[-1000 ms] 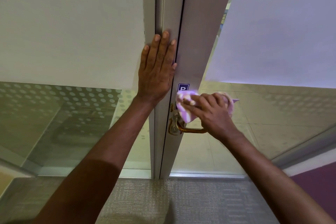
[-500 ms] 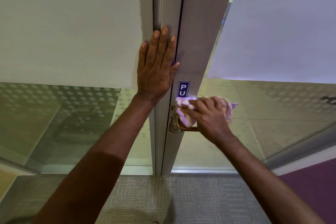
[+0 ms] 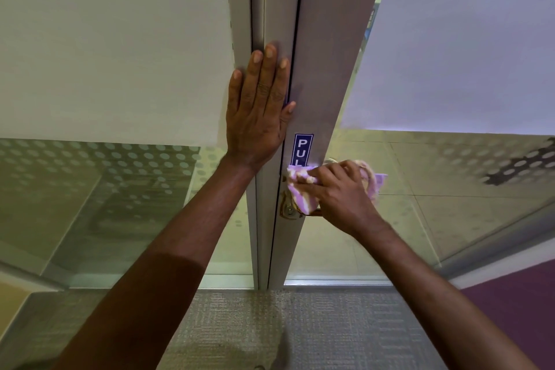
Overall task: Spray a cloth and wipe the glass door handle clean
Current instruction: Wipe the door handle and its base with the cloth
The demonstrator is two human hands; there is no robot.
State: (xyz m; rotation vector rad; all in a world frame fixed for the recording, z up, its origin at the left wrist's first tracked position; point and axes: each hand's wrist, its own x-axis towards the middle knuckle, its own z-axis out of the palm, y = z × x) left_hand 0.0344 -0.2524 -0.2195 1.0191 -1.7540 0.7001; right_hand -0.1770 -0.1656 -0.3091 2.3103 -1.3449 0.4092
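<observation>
A brass lever handle (image 3: 289, 210) sits low on the grey metal door stile (image 3: 321, 69); only its lock plate and a short piece of the lever show. My right hand (image 3: 339, 189) presses a purple and cream striped cloth (image 3: 303, 194) over the handle and grips it. My left hand (image 3: 259, 108) lies flat, fingers up and apart, on the door frame just above and left of the handle. A blue PULL sticker (image 3: 302, 149) is partly covered by the cloth.
Frosted glass panels with dotted film flank the stile: one at the left (image 3: 114, 48), one at the right (image 3: 468, 39). Grey carpet (image 3: 270, 327) lies below, and a purple surface (image 3: 516, 303) is at the lower right. No spray bottle is in view.
My right hand has slid the cloth down the stile onto the handle, uncovering more of the PULL sticker. My left hand stays flat on the frame.
</observation>
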